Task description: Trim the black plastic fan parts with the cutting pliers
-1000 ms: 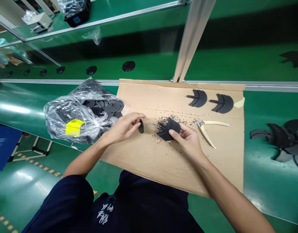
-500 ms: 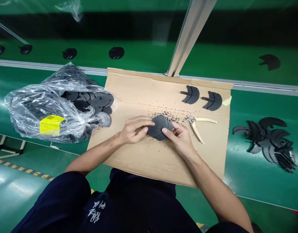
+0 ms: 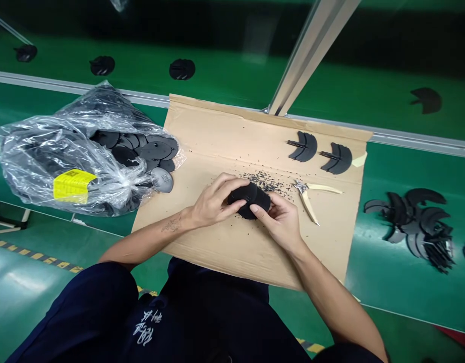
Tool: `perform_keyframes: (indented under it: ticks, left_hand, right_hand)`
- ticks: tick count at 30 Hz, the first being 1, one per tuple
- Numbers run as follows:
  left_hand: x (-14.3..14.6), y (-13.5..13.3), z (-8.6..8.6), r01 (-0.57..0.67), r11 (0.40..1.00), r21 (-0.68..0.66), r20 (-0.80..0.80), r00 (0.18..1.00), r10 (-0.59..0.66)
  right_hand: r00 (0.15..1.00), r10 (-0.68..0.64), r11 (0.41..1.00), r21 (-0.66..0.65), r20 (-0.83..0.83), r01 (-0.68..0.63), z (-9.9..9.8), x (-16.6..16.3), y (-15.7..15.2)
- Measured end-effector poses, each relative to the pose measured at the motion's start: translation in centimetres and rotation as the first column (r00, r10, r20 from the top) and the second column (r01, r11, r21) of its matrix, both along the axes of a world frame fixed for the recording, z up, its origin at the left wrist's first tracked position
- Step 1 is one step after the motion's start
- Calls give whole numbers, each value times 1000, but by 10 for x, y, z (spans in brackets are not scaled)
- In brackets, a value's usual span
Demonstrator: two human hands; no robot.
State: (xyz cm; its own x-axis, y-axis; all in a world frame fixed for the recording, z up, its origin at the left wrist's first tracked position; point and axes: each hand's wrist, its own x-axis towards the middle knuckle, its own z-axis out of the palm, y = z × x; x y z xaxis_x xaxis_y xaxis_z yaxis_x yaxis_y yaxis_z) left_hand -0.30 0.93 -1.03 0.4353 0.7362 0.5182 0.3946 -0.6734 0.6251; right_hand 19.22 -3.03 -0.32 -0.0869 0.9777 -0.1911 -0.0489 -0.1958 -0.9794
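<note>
Your left hand (image 3: 219,201) is no longer holding the disc (image 3: 240,193) out toward the cardboard's left edge (image 3: 151,212); it is now keeping it against the curved piece (image 3: 262,198) in your right hand (image 3: 283,219). Instead of lightly touching its rim as half a second ago, you are curling your left fingers over its top and laying your thumb across its front. The pair is tipping and looking darker. The black bin above is dropping out of your view.
</note>
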Motion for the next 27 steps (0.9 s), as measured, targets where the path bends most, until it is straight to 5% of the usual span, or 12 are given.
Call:
perform_keyframes:
  ticks: [6, 13, 27]
  left_hand:
    - [3, -3, -1, 62, 998, 28, 41, 997, -63]
    - [1, -3, 0, 141, 963, -229, 198, 975, -95]
    - [-6, 1, 5, 236, 965, -116, 249, 947, -202]
  right_hand:
    - [996, 6, 996, 89, 92, -15, -2, 1, 1]
    - [939, -37, 926, 366, 342, -97, -1, 3, -6]
    - [897, -20, 736, 613, 442, -286, -2, 3, -5]
